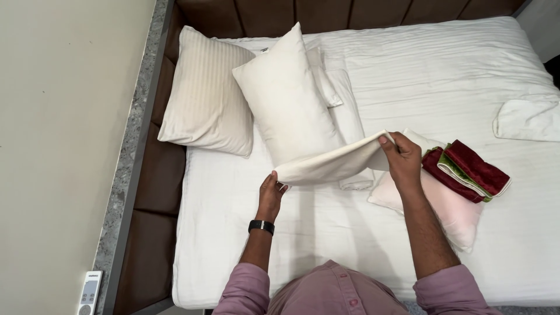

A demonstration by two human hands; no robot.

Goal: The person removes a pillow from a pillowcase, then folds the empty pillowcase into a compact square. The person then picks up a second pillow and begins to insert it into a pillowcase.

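Observation:
A cream pillow point(291, 99) in a plain pillowcase lies tilted on the white bed point(443, 76). Its near end is lifted off the sheet. My left hand point(272, 192) grips the lower left corner of the pillowcase opening. My right hand point(401, 154) pinches the lower right corner, so the open edge point(332, 165) stretches between both hands. A black watch point(261, 226) sits on my left wrist. Both sleeves are pink.
A striped pillow point(204, 93) leans at the headboard, far left. A pale pink pillow point(449, 210) lies at the right with folded maroon and green cloth point(466, 170) on top. A folded white cloth point(528, 119) is far right. A remote point(88, 293) lies on the ledge.

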